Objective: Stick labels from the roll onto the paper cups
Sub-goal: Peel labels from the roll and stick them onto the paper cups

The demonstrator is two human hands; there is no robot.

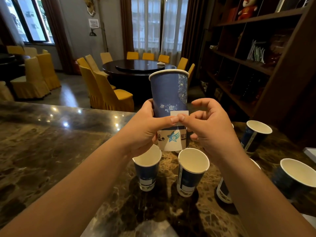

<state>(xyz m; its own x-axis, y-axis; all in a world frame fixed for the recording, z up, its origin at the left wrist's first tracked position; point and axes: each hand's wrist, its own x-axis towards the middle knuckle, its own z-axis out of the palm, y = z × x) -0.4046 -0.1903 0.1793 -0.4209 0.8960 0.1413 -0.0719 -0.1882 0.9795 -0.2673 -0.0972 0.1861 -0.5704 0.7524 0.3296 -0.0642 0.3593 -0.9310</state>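
A tall blue paper cup (168, 93) with a white flower pattern is held upright above the counter. My left hand (147, 129) wraps around its lower left side, thumb across the front. A small white label (179, 114) lies on the cup's front, and my right hand (210, 127) presses it with thumb and fingertip touching the left thumb. Several more blue cups stand open on the marble counter (51, 151) below: one (147, 168) under my left wrist, one (192, 170) between my arms. The label roll is not in view.
More cups stand at the right: one (256, 135) behind my right hand, one (294, 177) near the right edge, one (224, 190) partly hidden by my right forearm. A dark bookshelf (256, 48) rises at the right. Yellow chairs (109, 93) and a round table (138, 67) fill the room beyond.
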